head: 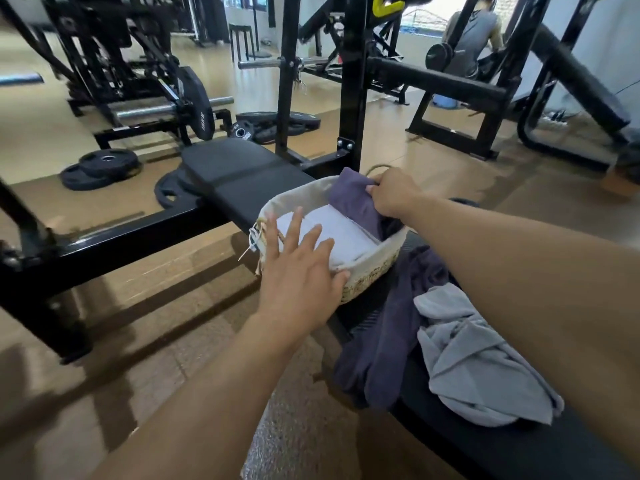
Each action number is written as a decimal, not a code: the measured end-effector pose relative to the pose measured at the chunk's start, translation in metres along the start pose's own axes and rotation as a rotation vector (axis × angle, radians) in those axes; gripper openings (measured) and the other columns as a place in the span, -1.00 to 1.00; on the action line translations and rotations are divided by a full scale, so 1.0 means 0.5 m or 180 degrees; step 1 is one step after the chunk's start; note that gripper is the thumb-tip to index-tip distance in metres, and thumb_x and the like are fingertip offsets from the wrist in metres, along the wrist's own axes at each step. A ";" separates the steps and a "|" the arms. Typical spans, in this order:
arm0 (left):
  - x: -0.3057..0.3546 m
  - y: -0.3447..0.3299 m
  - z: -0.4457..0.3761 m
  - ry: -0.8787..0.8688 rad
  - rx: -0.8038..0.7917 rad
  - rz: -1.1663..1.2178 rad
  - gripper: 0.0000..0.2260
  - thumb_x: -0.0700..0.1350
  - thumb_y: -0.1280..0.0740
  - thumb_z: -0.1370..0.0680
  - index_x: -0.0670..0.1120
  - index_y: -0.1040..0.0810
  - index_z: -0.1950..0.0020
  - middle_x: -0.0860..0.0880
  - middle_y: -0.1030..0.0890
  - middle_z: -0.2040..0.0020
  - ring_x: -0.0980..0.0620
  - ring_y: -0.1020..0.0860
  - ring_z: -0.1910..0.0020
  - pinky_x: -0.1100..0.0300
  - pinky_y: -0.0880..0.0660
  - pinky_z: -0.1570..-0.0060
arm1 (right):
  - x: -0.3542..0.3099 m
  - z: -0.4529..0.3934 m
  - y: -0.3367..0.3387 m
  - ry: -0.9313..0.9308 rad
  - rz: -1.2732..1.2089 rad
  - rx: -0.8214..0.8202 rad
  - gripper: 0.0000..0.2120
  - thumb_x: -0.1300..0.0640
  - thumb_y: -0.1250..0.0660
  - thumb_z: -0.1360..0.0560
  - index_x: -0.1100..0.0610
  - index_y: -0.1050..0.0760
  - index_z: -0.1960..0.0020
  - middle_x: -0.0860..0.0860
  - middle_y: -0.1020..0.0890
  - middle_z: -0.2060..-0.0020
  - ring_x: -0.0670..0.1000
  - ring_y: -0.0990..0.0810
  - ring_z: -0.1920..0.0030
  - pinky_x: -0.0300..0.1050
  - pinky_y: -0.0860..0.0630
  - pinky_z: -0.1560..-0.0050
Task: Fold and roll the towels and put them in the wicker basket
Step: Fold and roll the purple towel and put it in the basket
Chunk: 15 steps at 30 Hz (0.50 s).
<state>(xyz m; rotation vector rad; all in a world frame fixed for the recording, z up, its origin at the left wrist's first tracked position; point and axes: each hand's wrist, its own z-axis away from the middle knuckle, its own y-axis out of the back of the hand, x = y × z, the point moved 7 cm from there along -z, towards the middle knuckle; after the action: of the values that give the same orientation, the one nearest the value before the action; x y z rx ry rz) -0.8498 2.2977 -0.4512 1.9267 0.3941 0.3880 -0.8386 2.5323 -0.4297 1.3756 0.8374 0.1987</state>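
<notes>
A wicker basket [372, 271] with a pale cloth lining stands on a black gym bench. Inside lies a rolled white towel [341, 233], and beside it a rolled purple towel [353, 202] stands tilted at the far side. My right hand [393, 194] grips the purple roll from above. My left hand [298, 271] is spread flat, fingers straight, over the basket's near left rim, the thumb touching the rim. On the bench nearer to me lie a loose dark purple towel [377, 341] and a crumpled light grey towel [474, 358].
The black bench [242, 174] runs from the far left to the near right. Rack uprights [353, 81] rise just behind the basket. Weight plates [100, 166] lie on the floor at left. A person [472, 36] sits at a machine far back right.
</notes>
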 end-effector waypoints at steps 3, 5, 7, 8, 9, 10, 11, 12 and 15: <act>0.006 -0.004 -0.002 0.0020 -0.0048 0.0002 -0.47 0.26 -0.14 -0.60 0.02 -0.43 -0.48 -0.02 -0.35 -0.57 -0.13 0.08 -0.65 -0.28 0.46 -0.46 | 0.001 -0.005 -0.019 -0.0069 0.0126 -0.0185 -0.67 0.22 -0.19 -0.63 0.28 -0.53 -0.33 0.27 -0.58 -0.26 0.28 -0.53 -0.29 0.04 -0.46 -0.25; 0.008 -0.009 -0.003 0.0003 -0.0120 -0.0067 -0.48 0.26 -0.14 -0.60 0.04 -0.43 -0.48 -0.01 -0.33 -0.57 -0.12 0.09 -0.65 -0.27 0.53 -0.41 | 0.006 -0.007 -0.030 -0.0110 0.0266 -0.0298 -0.66 0.26 -0.19 -0.61 0.30 -0.52 -0.34 0.28 -0.57 -0.27 0.28 -0.53 -0.29 0.05 -0.47 -0.25; 0.007 -0.012 -0.004 -0.0006 -0.0144 -0.0093 -0.50 0.25 -0.15 -0.60 0.05 -0.46 -0.45 0.00 -0.34 -0.57 -0.11 0.09 -0.65 -0.29 0.52 -0.41 | 0.009 -0.005 -0.035 -0.0127 0.0428 -0.0384 -0.66 0.27 -0.21 -0.60 0.30 -0.51 -0.34 0.28 -0.57 -0.28 0.28 -0.53 -0.30 0.05 -0.46 -0.25; 0.006 -0.013 -0.004 -0.0011 -0.0138 -0.0091 -0.51 0.24 -0.16 -0.59 0.05 -0.47 -0.44 0.00 -0.35 -0.56 -0.11 0.08 -0.65 -0.30 0.50 -0.42 | 0.010 -0.005 -0.035 -0.0123 0.0481 -0.0398 -0.66 0.28 -0.22 -0.59 0.30 -0.51 -0.35 0.27 -0.56 -0.28 0.27 -0.53 -0.31 0.04 -0.46 -0.26; 0.005 -0.013 -0.003 -0.0014 -0.0131 -0.0081 -0.52 0.23 -0.17 -0.59 0.05 -0.49 -0.42 0.01 -0.37 -0.55 -0.11 0.06 -0.65 -0.30 0.48 -0.43 | 0.011 -0.006 -0.036 -0.0114 0.0499 -0.0398 -0.66 0.28 -0.23 -0.59 0.30 -0.51 -0.35 0.27 -0.56 -0.28 0.27 -0.52 -0.31 0.04 -0.46 -0.26; 0.004 -0.012 -0.003 -0.0012 -0.0126 -0.0066 -0.53 0.22 -0.19 -0.58 0.04 -0.49 -0.42 0.01 -0.39 -0.53 -0.11 0.04 -0.65 -0.30 0.47 -0.43 | 0.013 -0.007 -0.038 -0.0098 0.0507 -0.0395 -0.66 0.28 -0.23 -0.59 0.29 -0.51 -0.35 0.27 -0.57 -0.28 0.27 -0.53 -0.31 0.04 -0.46 -0.26; 0.003 -0.012 -0.003 -0.0009 -0.0112 -0.0051 -0.52 0.21 -0.21 -0.57 0.03 -0.49 -0.42 0.01 -0.41 -0.52 -0.11 0.01 -0.65 -0.30 0.46 -0.44 | 0.015 -0.008 -0.040 -0.0073 0.0512 -0.0378 -0.66 0.28 -0.24 -0.59 0.28 -0.52 -0.34 0.26 -0.58 -0.27 0.26 -0.54 -0.29 0.04 -0.47 -0.26; 0.003 -0.011 -0.003 -0.0007 -0.0098 -0.0032 -0.51 0.20 -0.23 -0.56 0.02 -0.47 -0.44 0.01 -0.43 -0.50 -0.11 -0.01 -0.65 -0.30 0.46 -0.44 | 0.021 -0.012 -0.043 -0.0038 0.0553 -0.0341 -0.67 0.28 -0.25 -0.58 0.27 -0.54 -0.33 0.24 -0.59 -0.25 0.25 -0.56 -0.27 0.03 -0.50 -0.25; 0.004 -0.009 -0.003 -0.0024 -0.0028 0.0016 -0.47 0.17 -0.25 -0.55 -0.01 -0.41 -0.48 0.02 -0.45 -0.48 -0.11 -0.03 -0.64 -0.28 0.48 -0.44 | 0.031 -0.016 -0.031 0.0187 0.0631 0.0102 -0.71 0.26 -0.31 -0.57 0.18 -0.59 -0.27 0.15 -0.63 -0.19 0.19 -0.60 -0.19 0.04 -0.56 -0.21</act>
<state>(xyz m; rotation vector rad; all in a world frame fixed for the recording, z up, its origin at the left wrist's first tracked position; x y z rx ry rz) -0.8490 2.3016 -0.4546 1.9204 0.3819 0.3852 -0.8378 2.5441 -0.4499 1.4892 0.7549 0.3821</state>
